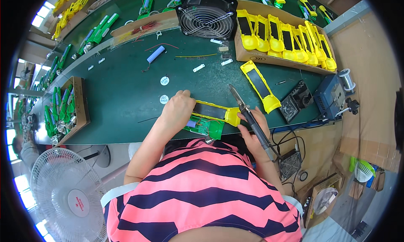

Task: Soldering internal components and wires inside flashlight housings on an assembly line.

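Observation:
My left hand (179, 106) has its fingers closed on the left end of a yellow plastic housing (232, 115) with a dark panel. Just below that housing lies a green lamp body (216, 129) with a circuit board, thin wires and a blue cell, at the table's near edge. A soldering iron (255, 127) rests in my right hand (257, 123), tip pointing up and to the left. The fingers of that hand are close to the housing's rounded right end; whether they touch it I cannot tell. Another yellow housing (259, 83) lies apart, farther right.
A cardboard box (269, 60) of yellow housings stands far right, beside a black fan (207, 21). At right are a soldering stand (298, 100), a blue soldering station (329, 97) and a solder spool (346, 79). Leftward stands a box of green lamp bodies (63, 105). A blue cell (156, 54) lies mid-table.

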`<state>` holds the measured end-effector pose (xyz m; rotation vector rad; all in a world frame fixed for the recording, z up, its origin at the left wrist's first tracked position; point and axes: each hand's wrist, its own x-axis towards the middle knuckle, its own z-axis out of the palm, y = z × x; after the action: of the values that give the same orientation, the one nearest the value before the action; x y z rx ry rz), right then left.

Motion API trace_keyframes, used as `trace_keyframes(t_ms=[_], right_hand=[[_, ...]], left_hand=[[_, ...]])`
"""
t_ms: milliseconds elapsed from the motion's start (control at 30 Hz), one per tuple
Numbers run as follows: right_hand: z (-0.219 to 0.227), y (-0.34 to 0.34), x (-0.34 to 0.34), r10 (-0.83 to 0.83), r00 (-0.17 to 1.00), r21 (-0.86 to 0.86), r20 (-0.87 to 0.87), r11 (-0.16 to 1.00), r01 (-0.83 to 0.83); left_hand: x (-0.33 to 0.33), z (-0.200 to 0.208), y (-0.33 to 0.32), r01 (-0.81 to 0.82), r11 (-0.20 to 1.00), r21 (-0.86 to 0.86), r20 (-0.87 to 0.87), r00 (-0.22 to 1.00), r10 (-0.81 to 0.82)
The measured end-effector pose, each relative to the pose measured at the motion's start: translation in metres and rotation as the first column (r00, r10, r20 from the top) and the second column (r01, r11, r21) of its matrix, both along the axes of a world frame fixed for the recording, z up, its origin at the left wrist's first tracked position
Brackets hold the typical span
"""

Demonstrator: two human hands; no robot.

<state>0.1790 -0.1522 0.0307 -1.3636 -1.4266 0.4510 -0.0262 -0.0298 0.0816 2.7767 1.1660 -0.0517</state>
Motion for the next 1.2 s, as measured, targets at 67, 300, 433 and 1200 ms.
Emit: trace_keyframes(t_ms=[67,300,433,1200], right_hand=[[-0.004,0.0,0.002,0.058,0.997,-0.036,0.053,0.998,-0.056],[-0.005,0.002,0.001,0.069,0.997,-0.11,0.028,0.992,-0.066],[-0.005,0.002,0.001,0.078,0.997,-0.103,0.013,0.992,-0.076],[-0.008,0.028,-0.005,0.169,0.986,-0.028,0.016,0.985,-0.168]], left_hand=[[0.0,0.0,0.0,-0.017,1.0,-0.019,0.004,1.0,0.017],[-0.001,-0.004,0.002,0.021,1.0,0.009,-0.031,0.999,-0.021],[-0.001,-0.002,0.001,-0.013,0.999,0.033,-0.068,0.998,0.015],[0.029,-0.022,-0.034,-0.055,0.997,0.051,0.428,0.903,0.028]])
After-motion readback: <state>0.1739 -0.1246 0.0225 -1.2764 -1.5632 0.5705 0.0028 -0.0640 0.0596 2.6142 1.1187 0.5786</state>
